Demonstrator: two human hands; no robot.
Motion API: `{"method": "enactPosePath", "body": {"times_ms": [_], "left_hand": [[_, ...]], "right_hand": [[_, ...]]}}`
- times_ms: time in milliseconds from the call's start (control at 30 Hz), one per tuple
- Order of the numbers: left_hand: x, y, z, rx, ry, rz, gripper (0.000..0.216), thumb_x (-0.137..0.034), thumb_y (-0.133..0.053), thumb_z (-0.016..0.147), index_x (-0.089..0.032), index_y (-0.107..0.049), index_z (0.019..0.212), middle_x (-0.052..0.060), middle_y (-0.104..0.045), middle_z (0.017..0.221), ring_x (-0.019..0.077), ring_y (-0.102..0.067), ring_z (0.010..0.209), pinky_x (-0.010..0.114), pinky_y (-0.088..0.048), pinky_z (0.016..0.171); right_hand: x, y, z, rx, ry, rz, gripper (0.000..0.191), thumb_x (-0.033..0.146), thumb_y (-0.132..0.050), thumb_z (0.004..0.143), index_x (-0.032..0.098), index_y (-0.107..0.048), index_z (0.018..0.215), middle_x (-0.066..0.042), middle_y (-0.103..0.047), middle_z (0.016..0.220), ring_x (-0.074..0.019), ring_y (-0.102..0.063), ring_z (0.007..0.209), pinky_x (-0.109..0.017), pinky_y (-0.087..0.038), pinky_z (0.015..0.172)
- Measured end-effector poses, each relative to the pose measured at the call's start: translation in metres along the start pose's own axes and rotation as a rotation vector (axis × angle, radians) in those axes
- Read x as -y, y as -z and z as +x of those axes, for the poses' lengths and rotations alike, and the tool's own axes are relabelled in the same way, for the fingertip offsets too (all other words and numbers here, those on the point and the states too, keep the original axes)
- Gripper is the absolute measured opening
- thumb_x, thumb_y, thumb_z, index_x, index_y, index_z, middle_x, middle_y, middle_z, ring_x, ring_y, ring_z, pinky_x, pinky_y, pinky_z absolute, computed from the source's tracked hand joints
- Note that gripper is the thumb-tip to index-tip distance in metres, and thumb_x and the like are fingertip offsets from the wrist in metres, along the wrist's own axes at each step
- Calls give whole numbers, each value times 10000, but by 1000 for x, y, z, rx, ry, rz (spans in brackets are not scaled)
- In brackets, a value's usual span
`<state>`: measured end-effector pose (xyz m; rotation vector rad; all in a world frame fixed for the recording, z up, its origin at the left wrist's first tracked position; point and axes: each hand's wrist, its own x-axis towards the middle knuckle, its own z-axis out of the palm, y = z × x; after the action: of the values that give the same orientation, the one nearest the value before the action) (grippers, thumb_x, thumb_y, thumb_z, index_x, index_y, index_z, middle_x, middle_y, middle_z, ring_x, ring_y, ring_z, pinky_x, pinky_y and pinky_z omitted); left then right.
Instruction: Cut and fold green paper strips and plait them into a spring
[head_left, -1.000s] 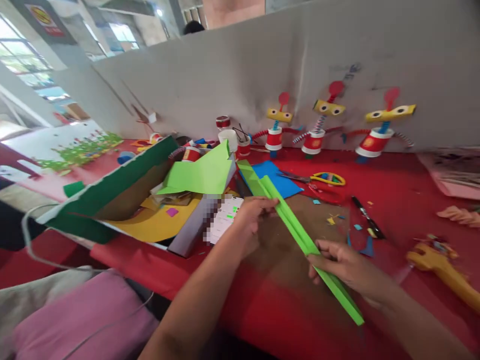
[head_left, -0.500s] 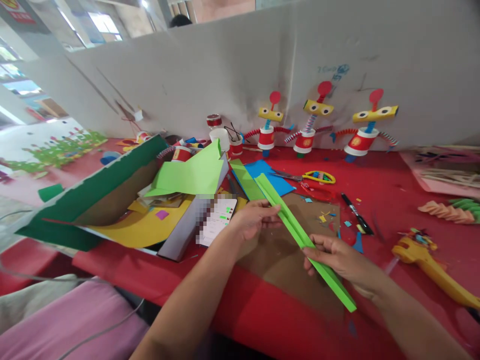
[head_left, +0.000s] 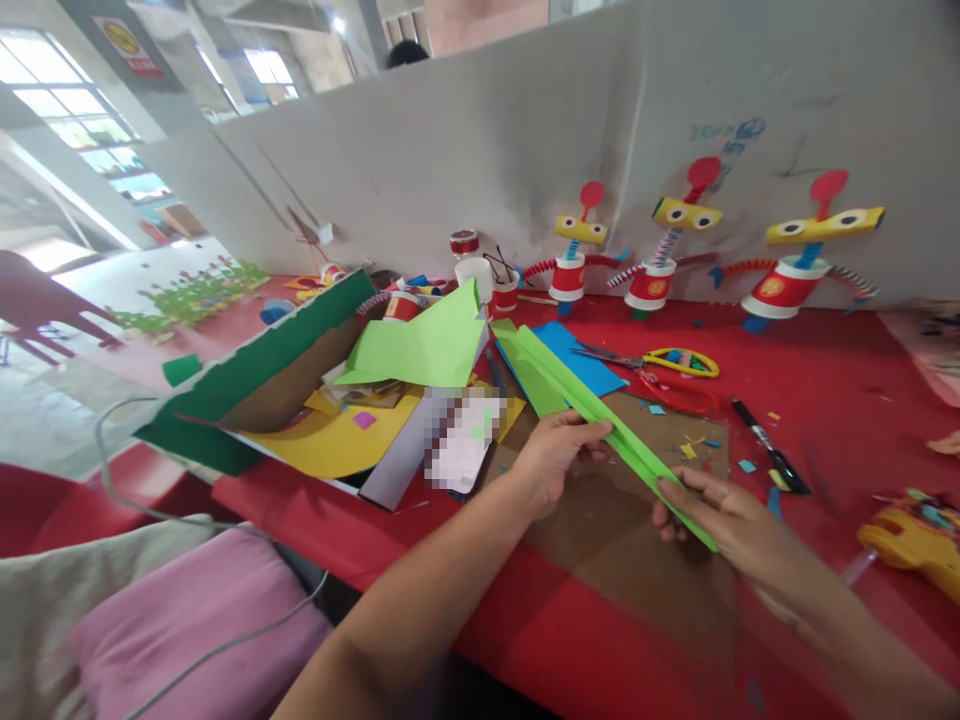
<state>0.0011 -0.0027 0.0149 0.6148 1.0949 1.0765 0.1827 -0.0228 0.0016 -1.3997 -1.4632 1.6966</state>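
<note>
A: Quick, which step is this?
B: Looks like folding or creasing work on the green paper strip (head_left: 634, 452), both hands on it.
A: Grips?
B: Left hand (head_left: 559, 455) pinches its edge about midway, fingers nearly closed. Right hand (head_left: 709, 510) is closed on the near end, thumb on top, fingers curled underneath.
A: What does the next move call for?
B: My guess: edges kept in line, steady hold, even finger pressure along the fold so it doesn't skew.
A: Where's the strip?
B: Up in front of the person, slanting over the brown mat (head_left: 637, 570) on the red worktop (head_left: 795, 365). Far end sits over a second green piece (head_left: 525, 370), near the blue paper sheet (head_left: 589, 368). Can't tell if it touches either.
A: Looks?
B: Bright lime, long, narrow, fairly straight, lengthwise fold lines. Layer count: can't tell.
</note>
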Motion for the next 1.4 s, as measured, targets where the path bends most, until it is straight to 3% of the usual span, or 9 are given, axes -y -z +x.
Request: {"method": "enactPosePath", "body": {"times_ms": [133,233,367,467,633,733,1000,1200,1400], "left_hand": [[5,-4,-7,264,54,132,313,-304,-754,559,-144,-702,823,7,-614,638,74,-509,567,204,-336,540],[13,-7,-8,197,6,122,272,-293,-706,606,-136,-710,828,12,-611,638,75,-485,543,226,-351,567],[17,-7,-5,59,-148,108,214,-251,-662,638,-138,-713,813,28,-616,682,75,-460,539,233,-350,552],[16,-6,-2,49,-212,64,176,-229,-656,640,-140,-710,782,27,-611,684,74,-458,530,231,-346,532],[13,-5,-2,15,-158,17,162,-217,-683,628,-143,-708,770,21,-622,684,66,-482,535,214,-359,538],[12,-7,-1,102,-78,17,212,-208,-714,604,-146,-712,806,24,-638,708,67,-502,566,202,-370,551],[13,-8,-1,80,-16,-119,147,-128,-678,626,-123,-709,770,15,-621,678,44,-510,520,160,-406,517],[9,-8,1,61,97,-267,147,-54,-620,649,-90,-693,771,23,-606,634,41,-523,494,127,-430,492],[7,-9,-1,55,125,-326,141,-27,-588,665,-83,-686,749,22,-587,588,36,-527,481,111,-431,478]], "right_hand": [[-2,0,0,30,-6,-25,363,543,-579,729,182,-597,755,-24,-623,627,-122,-550,541,-233,-400,511],[-6,1,2,20,-7,-28,378,555,-582,720,186,-622,789,-33,-639,658,-134,-567,568,-237,-415,520],[-9,3,6,-170,32,54,397,545,-684,612,201,-662,810,-39,-652,725,-159,-585,639,-255,-450,575],[-8,4,7,-242,39,152,395,497,-738,562,211,-674,828,-23,-633,697,-154,-574,619,-251,-444,554],[-7,1,8,-243,116,208,314,417,-728,628,201,-663,846,12,-597,640,-105,-534,556,-222,-396,523],[-6,1,10,-215,116,243,287,404,-713,651,191,-657,835,18,-591,633,-88,-518,528,-211,-369,492],[-1,0,8,-245,176,339,256,337,-704,678,227,-614,890,18,-614,737,-121,-606,656,-236,-450,595],[-5,0,5,-344,500,57,155,306,-652,736,259,-627,882,-29,-611,1063,-176,-606,899,-314,-478,767],[-8,0,4,-489,521,-178,125,337,-616,767,229,-656,815,-45,-655,924,-202,-593,915,-353,-461,819]]}}
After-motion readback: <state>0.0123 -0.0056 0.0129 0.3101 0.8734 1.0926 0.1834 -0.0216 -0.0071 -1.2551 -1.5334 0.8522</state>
